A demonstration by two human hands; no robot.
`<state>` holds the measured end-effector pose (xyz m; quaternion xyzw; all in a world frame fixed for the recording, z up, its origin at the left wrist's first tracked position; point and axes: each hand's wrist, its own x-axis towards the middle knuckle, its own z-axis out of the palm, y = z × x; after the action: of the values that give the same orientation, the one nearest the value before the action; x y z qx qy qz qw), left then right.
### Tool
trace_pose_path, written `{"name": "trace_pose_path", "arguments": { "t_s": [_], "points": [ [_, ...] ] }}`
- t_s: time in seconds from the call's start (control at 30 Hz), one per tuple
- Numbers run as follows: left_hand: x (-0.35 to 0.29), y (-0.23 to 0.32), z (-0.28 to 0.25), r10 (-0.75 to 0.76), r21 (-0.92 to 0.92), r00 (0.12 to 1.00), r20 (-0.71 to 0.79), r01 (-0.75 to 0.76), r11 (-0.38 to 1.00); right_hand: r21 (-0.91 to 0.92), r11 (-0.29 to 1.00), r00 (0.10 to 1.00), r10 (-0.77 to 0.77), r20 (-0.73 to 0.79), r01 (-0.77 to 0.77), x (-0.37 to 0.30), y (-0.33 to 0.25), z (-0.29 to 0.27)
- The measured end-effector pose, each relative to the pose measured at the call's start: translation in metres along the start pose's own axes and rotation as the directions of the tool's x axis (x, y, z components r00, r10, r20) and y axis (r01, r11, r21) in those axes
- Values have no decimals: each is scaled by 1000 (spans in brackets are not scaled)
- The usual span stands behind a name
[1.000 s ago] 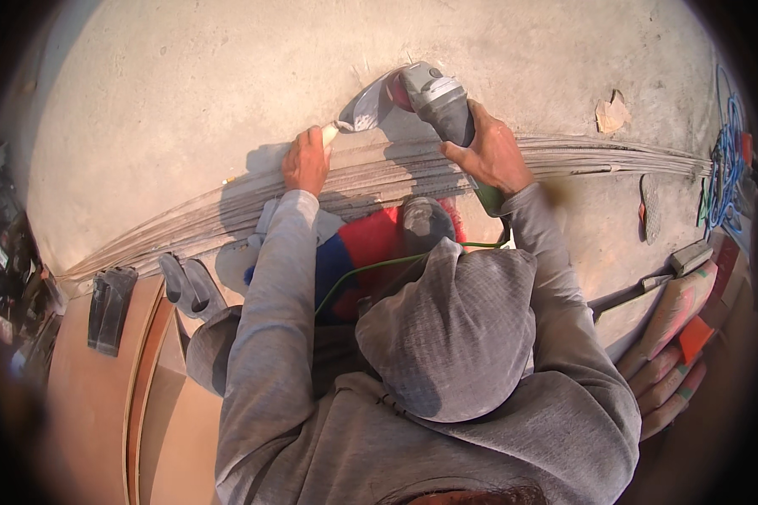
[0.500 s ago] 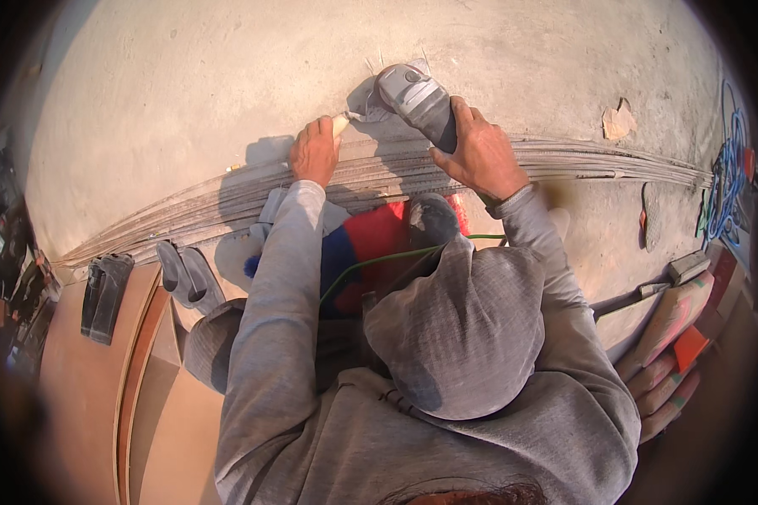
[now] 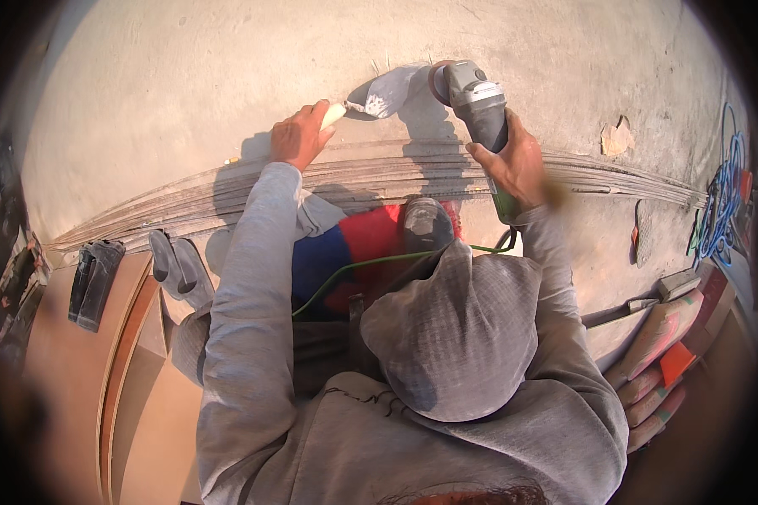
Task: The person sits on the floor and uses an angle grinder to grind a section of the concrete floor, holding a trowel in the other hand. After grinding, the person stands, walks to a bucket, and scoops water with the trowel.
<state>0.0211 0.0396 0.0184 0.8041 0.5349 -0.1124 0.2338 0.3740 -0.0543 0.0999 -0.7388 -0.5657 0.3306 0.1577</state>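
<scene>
My left hand [image 3: 301,135] is closed round the pale handle of a pointed trowel [image 3: 389,91]. Its metal blade extends to the right, low over the concrete, with bright worn patches in view. In my right hand [image 3: 517,164] is a grey angle grinder [image 3: 483,111], gripped by its body. The grinder's disc [image 3: 439,82] stands to the right of the blade, apart from it. A green cord [image 3: 370,262] runs from the grinder's rear end across my lap.
A bundle of long thin rods [image 3: 362,178] lies across the floor below my hands. Grey slippers [image 3: 183,268] and brown boards [image 3: 67,362] are at left. To the right are a coiled blue hose [image 3: 724,202], a torn paper scrap [image 3: 617,138], a sandal [image 3: 643,233] and stacked sacks [image 3: 661,337].
The grinder has moved right, off the trowel blade, and turned more upright. My left hand has shifted slightly left with the trowel, and more of the blade shows.
</scene>
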Motion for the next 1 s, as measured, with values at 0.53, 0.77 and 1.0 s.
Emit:
{"name": "trace_pose_path", "arguments": {
  "t_s": [0.53,0.77,1.0],
  "points": [
    [30,34,-96,225,433,974,-7,-200,879,-80,967,970,-237,56,241,-12,-52,-5],
    [28,34,-88,235,475,971,-42,-188,860,-14,997,997,-76,-8,76,2,-32,-19],
    [24,40,-94,219,489,975,-33,-176,854,-32,983,981,-178,77,181,-11,-46,-22]
  ]
}}
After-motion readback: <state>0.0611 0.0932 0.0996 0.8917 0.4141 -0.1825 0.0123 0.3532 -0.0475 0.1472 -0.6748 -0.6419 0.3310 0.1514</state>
